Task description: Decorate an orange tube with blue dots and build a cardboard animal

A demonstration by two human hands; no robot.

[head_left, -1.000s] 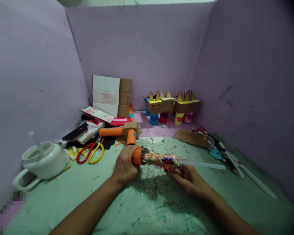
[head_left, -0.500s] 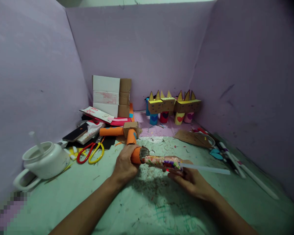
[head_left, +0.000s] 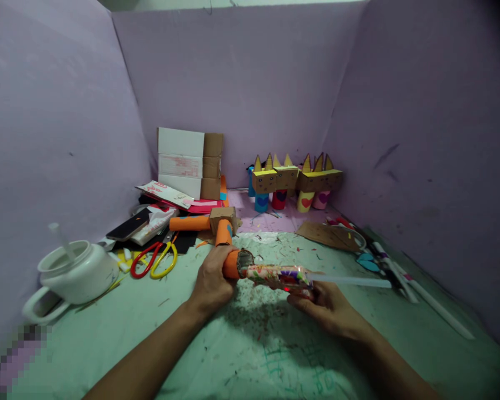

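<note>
My left hand [head_left: 214, 279] is closed around an orange paper tube [head_left: 232, 264] whose open end faces right. My right hand [head_left: 331, 308] grips a glue gun [head_left: 281, 276] wrapped in flowery patterned covering, with a small red light on its side. A translucent glue stick [head_left: 352, 280] sticks out of its back to the right. The gun's nozzle is at the tube's open rim; whether it touches I cannot tell. Just beyond my left hand lie another orange tube with blue hearts [head_left: 224, 232], a sideways orange tube [head_left: 189, 224] and a small cardboard box [head_left: 223, 219].
Scissors [head_left: 160, 261] with red and yellow handles and a white pot [head_left: 77, 272] lie at left. Cardboard sheets [head_left: 181, 161] lean behind. Several box-headed tube figures [head_left: 279, 180] stand at the back. Pens [head_left: 394, 272] and a brown cardboard piece [head_left: 327, 236] lie at right.
The glue gun has tilted slightly in my right hand, and its red light shows more clearly. My left hand and the orange tube look unmoved.
</note>
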